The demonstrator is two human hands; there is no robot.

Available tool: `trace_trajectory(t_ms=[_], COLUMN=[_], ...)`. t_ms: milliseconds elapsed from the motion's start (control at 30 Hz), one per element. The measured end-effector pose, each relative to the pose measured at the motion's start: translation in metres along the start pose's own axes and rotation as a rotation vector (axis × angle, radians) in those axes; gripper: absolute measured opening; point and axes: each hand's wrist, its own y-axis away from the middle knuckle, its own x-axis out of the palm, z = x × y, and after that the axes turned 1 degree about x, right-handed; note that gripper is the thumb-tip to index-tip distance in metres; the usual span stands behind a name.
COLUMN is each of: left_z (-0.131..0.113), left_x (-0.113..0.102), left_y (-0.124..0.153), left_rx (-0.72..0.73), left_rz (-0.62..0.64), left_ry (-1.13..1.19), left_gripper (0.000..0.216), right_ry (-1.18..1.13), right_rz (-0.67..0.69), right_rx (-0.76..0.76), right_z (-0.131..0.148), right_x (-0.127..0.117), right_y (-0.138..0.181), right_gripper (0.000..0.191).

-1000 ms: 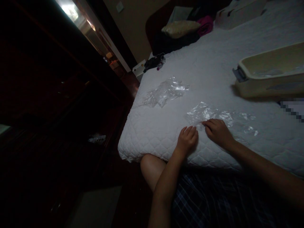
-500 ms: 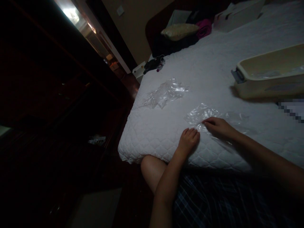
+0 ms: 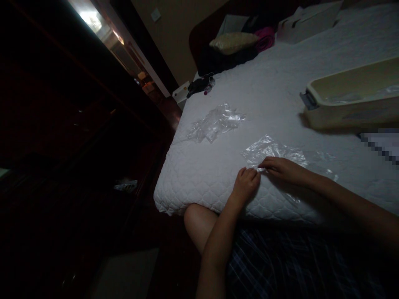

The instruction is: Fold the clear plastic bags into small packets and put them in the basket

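Note:
A clear plastic bag (image 3: 264,147) lies spread on the white quilted bed cover (image 3: 193,176), crinkled and shiny. My right hand (image 3: 277,168) is over its near part, thumb and fingers pinched together on the plastic. Close beside, my left hand (image 3: 247,180) rests at the bag's near left edge with its fingers curled; what they grip is mostly hidden, though they meet the plastic. The fingertips of both hands nearly touch. Farther left on the bed is a loose heap of clear plastic bags (image 3: 218,122).
A cream plastic bin (image 3: 349,114) with a grey latch stands at the right, with clear plastic inside. At the far end are a white box (image 3: 307,23), a yellowish pillow (image 3: 233,42) and a rolled magenta cloth (image 3: 264,38). Dark furniture lines the left.
My right hand has moved slightly left and nearer, closing on my left hand. The plastic under it has shifted and crinkled. My left hand has stayed nearly in place.

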Motion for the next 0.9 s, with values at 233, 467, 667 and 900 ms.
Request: trace_trajectory(t_ms=[233, 467, 667, 900], left_z=[0.001, 0.0, 0.002, -0.008], left_x=[0.003, 0.001, 0.005, 0.007], left_y=[0.001, 0.003, 0.005, 0.004], left_rx=[0.011, 0.003, 0.008, 0.057], left_rz=[-0.039, -0.041, -0.081, -0.1], left_ry=[0.002, 0.013, 0.016, 0.086], left_gripper=[0.018, 0.015, 0.016, 0.02], right_ry=[0.16, 0.16, 0.135, 0.223], right_rz=[-0.008, -0.113, -0.142, -0.142], right_rx=[0.115, 0.142, 0.029, -0.092], right_z=[-0.009, -0.017, -0.018, -0.014], right_x=[0.002, -0.009, -0.019, -0.016], right_y=[-0.008, 0.007, 0.04, 0.076], right_gripper=[0.031, 0.031, 0.028, 0.026])
